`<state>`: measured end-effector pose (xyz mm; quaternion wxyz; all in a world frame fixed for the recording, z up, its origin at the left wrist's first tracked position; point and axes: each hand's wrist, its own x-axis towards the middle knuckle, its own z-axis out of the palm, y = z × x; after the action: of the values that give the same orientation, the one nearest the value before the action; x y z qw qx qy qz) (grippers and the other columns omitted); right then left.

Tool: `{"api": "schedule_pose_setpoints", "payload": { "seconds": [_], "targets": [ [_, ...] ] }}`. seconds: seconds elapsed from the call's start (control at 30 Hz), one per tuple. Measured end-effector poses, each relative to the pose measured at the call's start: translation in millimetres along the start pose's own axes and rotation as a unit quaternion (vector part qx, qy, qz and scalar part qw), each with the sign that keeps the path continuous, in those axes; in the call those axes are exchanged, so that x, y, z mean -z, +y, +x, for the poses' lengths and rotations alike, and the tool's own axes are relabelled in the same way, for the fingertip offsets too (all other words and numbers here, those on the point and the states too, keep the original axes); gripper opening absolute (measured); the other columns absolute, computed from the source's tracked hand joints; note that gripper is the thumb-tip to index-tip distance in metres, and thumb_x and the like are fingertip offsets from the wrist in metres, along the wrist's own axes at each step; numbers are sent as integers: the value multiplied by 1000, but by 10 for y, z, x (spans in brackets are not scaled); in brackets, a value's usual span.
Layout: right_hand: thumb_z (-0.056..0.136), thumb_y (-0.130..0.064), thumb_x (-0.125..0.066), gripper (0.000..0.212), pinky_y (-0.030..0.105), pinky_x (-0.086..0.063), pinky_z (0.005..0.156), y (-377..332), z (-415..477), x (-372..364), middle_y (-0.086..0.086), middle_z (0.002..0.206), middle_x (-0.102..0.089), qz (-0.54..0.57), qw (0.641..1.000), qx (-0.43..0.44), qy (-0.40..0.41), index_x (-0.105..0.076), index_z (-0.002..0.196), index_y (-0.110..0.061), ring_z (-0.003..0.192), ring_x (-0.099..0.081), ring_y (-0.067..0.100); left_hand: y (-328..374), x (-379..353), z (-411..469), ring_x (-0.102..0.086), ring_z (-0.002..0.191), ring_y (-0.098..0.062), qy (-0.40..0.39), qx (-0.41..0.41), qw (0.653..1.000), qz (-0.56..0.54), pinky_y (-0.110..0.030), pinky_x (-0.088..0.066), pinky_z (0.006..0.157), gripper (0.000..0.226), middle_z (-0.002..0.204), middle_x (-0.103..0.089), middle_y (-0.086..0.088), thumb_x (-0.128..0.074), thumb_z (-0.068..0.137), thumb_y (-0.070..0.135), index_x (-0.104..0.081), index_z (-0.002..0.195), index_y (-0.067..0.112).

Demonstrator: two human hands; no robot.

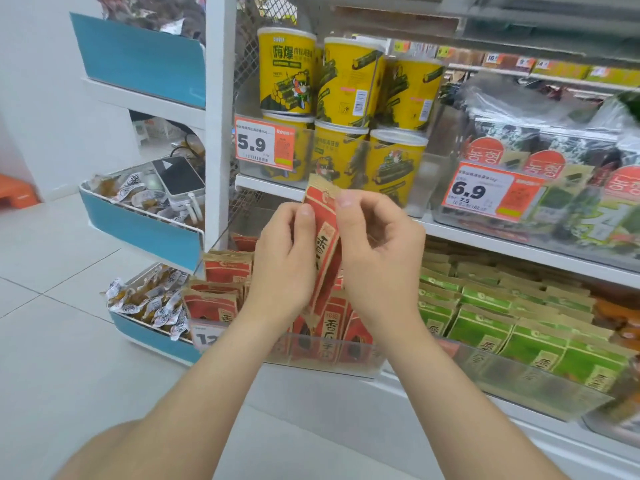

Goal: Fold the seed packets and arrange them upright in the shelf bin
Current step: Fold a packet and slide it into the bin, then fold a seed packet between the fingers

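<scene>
**Red seed packet point(325, 237) mid-fold, right over its bin**

Up in the air, long axis near vertical, top edge poking out above the fingers. Pinched along both long sides: left grip point(284, 268) curled round the left edge with thumb flat on the front, right grip point(377, 251) nipping the top right corner and right edge. Looks narrowed lengthways, so probably mid-fold. Straight below and just behind: clear shelf bin point(367, 362), more red packets standing in it. Both grips about equally close, so likely a plain drop down, axis kept upright, into a gap in the row. Green packets point(485, 327) next door, yellow seaweed-roll canisters point(287, 71) a shelf up.
</scene>
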<state>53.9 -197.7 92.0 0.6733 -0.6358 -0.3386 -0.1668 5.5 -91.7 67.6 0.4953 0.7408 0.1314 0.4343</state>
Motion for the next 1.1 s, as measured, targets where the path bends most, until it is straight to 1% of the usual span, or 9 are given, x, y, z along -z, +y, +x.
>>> {"api": "schedule_pose_setpoints", "payload": {
  "seconds": [0.1, 0.17, 0.23, 0.37, 0.43, 0.67, 0.9, 1.0, 1.1],
  "targets": [
    [106, -23, -67, 15, 26, -54, 74, 76, 5, 78, -8, 90, -77, 1, 999, 2, -44, -79, 110, -14, 82, -71, 8, -1, -71, 30, -71, 83, -8, 5, 113, 987, -116, -30, -55, 76, 15, 90, -74, 5, -48, 115, 36, -54, 122, 25],
    [104, -20, -71, 11, 21, -53, 73, 135, 12, 90, -9, 88, -78, 7, 998, -31, -47, -81, 106, -16, 78, -71, 4, 24, -99, 25, -70, 74, -5, 1, 142, 978, -155, -22, -53, 65, 14, 82, -73, 6, -49, 115, 31, -49, 127, 24],
    [103, -20, -73, 10, 25, -55, 71, 182, 15, 71, -4, 87, -80, 39, 995, -81, -37, -81, 102, -15, 76, -71, 6, 69, -140, 8, -69, 78, -7, -5, 155, 973, -171, -21, -54, 67, 14, 91, -71, 2, -48, 115, 33, -52, 123, 22],
    [104, -21, -71, 15, 27, -54, 68, 231, 24, 31, 7, 91, -81, 112, 976, -182, -29, -81, 106, -9, 76, -69, 8, 146, -235, -62, -73, 116, -26, -65, 171, 959, -216, -46, -58, 97, 33, 125, -73, -12, -51, 111, 50, -53, 122, 20],
    [104, -17, -70, 15, 19, -50, 63, 267, 33, 29, 4, 86, -80, 116, 973, -198, -32, -80, 106, -6, 69, -66, 3, 168, -228, -111, -72, 116, -29, -75, 168, 957, -225, -54, -57, 98, 33, 127, -71, -17, -51, 112, 48, -50, 125, 18],
    [106, -10, -65, 15, 21, -55, 70, 235, -27, -61, 4, 86, -79, 91, 984, -151, -42, -75, 94, -12, 76, -71, 7, 160, -68, -112, -65, 97, -26, -93, 221, 908, -343, -38, -52, 75, 18, 105, -69, -14, -46, 114, 28, -55, 123, 15],
    [104, -11, -69, 11, 28, -59, 69, 196, -2, -69, 9, 87, -79, 91, 986, -132, -43, -76, 95, -13, 75, -72, 14, 156, -15, -72, -66, 108, -34, -105, 238, 893, -367, -44, -55, 85, 29, 117, -70, -20, -51, 113, 28, -56, 132, 7],
    [98, -18, -73, 14, 46, -62, 78, 197, 34, -9, 8, 94, -77, 29, 987, -101, -121, -79, 109, -23, 84, -72, 31, 149, 4, -40, -74, 115, -37, -83, 244, 883, -393, -52, -59, 95, 40, 124, -75, -24, -48, 114, 31, -49, 144, 4],
    [91, -35, -73, 44, 38, -60, 87, 233, 63, 89, -7, 116, -69, -87, 964, -66, -243, -69, 134, -43, 93, -69, 14, 120, 47, 37, -75, 105, -35, -44, 249, 870, -423, -57, -64, 90, 43, 115, -73, -20, -49, 114, 39, -48, 146, 11]
  ]
}}
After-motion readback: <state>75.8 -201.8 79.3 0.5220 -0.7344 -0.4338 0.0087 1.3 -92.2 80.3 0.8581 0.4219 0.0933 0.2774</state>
